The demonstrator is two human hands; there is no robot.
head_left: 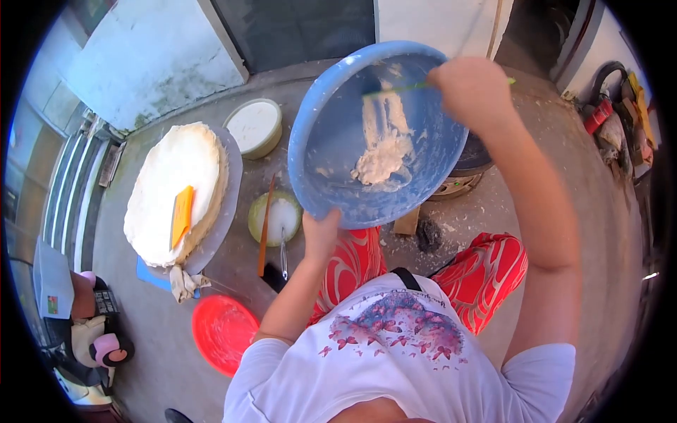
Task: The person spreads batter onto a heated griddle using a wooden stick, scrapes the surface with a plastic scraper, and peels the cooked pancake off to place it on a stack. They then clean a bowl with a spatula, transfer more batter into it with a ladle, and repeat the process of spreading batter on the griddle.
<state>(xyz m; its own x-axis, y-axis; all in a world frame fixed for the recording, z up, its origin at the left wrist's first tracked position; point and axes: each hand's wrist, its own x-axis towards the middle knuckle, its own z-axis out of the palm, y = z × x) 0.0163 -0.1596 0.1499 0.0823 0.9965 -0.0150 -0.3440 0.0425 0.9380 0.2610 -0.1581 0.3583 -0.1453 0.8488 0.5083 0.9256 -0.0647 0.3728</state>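
Note:
My left hand (322,233) is closed on the near rim of a large blue basin (321,92), which is tilted up toward me. Inside the basin lies a lump of pale, sticky dough (383,158), with streaks of it running up the wall. Over the basin's right rim, my right hand (472,92) is closed round a thin green stick-like tool (402,89). The tool's far end reaches the top of the dough streaks; its exact shape is hard to make out.
To the left, a thick round white stack (166,176) bears an orange scraper (182,215). Near it stand a tub of white stuff (252,125), a green bowl (259,236) with a spoon and wooden stick, and a red basin (224,335). A dark round griddle (474,156) is partly hidden behind the blue basin.

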